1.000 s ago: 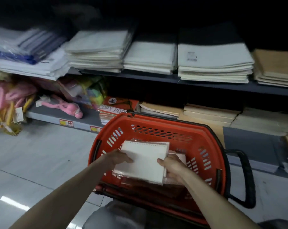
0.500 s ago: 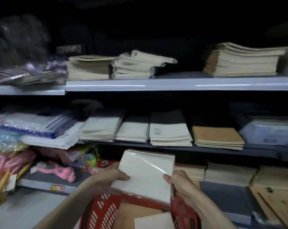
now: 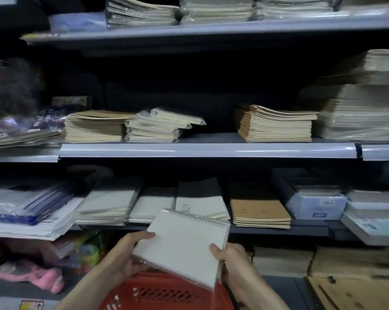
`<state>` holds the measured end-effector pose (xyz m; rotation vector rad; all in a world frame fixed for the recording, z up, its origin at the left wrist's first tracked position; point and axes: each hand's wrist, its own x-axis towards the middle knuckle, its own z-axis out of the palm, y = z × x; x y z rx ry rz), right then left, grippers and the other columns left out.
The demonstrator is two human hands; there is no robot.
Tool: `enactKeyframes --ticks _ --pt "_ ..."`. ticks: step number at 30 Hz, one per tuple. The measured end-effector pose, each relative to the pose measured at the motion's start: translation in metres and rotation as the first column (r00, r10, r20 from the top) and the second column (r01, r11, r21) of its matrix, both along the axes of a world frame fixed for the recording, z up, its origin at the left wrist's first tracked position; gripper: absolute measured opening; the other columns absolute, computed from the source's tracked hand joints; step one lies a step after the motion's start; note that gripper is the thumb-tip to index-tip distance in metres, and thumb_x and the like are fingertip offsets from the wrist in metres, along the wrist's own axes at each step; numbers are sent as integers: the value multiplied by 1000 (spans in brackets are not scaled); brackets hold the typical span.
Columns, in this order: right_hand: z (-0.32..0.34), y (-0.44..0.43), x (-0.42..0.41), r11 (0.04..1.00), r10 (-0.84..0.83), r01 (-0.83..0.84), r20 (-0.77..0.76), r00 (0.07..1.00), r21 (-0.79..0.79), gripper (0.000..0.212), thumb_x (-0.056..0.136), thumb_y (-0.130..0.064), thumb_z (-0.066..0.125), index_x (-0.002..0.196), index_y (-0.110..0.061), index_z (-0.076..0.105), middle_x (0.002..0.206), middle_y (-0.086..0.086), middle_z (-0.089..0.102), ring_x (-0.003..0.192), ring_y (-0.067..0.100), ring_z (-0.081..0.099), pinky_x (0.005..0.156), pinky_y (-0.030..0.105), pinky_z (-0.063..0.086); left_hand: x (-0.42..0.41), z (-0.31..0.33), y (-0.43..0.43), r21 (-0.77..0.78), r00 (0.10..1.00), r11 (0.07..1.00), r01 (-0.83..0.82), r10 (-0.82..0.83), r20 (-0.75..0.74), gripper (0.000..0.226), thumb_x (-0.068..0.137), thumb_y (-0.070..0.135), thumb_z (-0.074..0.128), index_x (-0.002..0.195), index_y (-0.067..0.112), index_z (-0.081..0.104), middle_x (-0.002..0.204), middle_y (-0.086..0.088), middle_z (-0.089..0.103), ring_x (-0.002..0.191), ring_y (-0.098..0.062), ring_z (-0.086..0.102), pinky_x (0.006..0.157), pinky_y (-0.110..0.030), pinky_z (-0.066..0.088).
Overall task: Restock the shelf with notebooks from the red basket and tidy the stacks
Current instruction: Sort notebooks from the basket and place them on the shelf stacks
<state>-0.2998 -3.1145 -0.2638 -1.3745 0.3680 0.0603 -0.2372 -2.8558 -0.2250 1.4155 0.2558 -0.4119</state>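
Head view: both hands, the left hand (image 3: pixel 124 253) and right hand (image 3: pixel 231 258), had lifted a white spiral notebook (image 3: pixel 182 245) clear of the red basket (image 3: pixel 166 291), fingers closed on its edges; the raised gaze suggested shelf (image 3: pixel 207 151) placement was next.

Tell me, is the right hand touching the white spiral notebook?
Touching. The head view shows the right hand gripping the white spiral notebook's right edge, thumb lying on its cover.

Notebook (image 3: pixel 182 245) between both hands, above basket (image 3: pixel 164 291), before stacked shelf (image 3: pixel 207 150).
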Motion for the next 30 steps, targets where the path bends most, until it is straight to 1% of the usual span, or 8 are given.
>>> enactKeyframes --ticks 1,6,10,15,19,24,27,30 --pt "2 0 1 1000 -8 8 3 1000 16 19 98 -8 66 113 1 72 101 14 80 85 28 77 76 37 59 2 2 -1 -33 1000 999 -29 29 -4 37 81 19 76 115 4 71 89 -11 77 82 -27 70 73 -40 59" --pt "25 21 6 978 -73 74 -13 997 193 14 101 -4 61 110 5 68 98 16 80 98 36 76 87 48 60 14 4 -3 -339 993 935 -109 116 0 41 87 18 70 125 4 64 111 -16 72 100 -30 69 81 -38 58" --pt "32 51 25 946 -166 161 -6 986 282 11 102 -8 62 108 0 68 92 11 81 96 33 76 92 53 60 25 -2 -4 -555 999 832 16 6 37 55 86 17 73 138 4 59 132 -19 67 123 -36 64 103 -45 50" --pt "25 89 59 888 -273 260 -21 962 379 11 102 -6 62 112 -3 64 81 15 76 78 33 75 73 44 62 19 3 -5 -205 902 881 426 -396 172 51 82 25 84 130 21 67 115 -22 70 94 -39 66 85 -47 57" --pt "22 111 81 843 -285 269 -38 958 466 21 97 -1 66 116 -11 65 101 10 80 90 32 77 58 35 60 40 -4 -4 -68 957 968 241 -225 185 35 90 11 73 124 8 67 100 -25 74 72 -33 69 61 -35 62" --pt "20 113 104 876 -155 165 -59 986 453 36 81 3 81 115 4 69 98 14 80 84 25 74 62 27 58 73 0 17 -68 969 982 176 -161 186 20 93 -4 61 112 -8 67 79 -18 69 58 -22 62 47 -24 54" --pt "15 102 111 916 -147 166 -80 986 366 33 81 2 81 111 9 68 79 16 73 62 23 66 54 25 54 94 -1 35 -5 971 980 201 -199 131 17 87 -1 68 104 -3 71 83 -18 68 60 -21 61 53 -26 51" --pt "17 90 114 953 -178 174 -6 984 248 36 85 1 80 114 -6 61 80 14 76 62 22 65 61 28 57 115 -2 43 2 988 995 96 -95 124 9 80 0 73 81 6 66 74 -13 60 56 -18 57 66 -33 43"
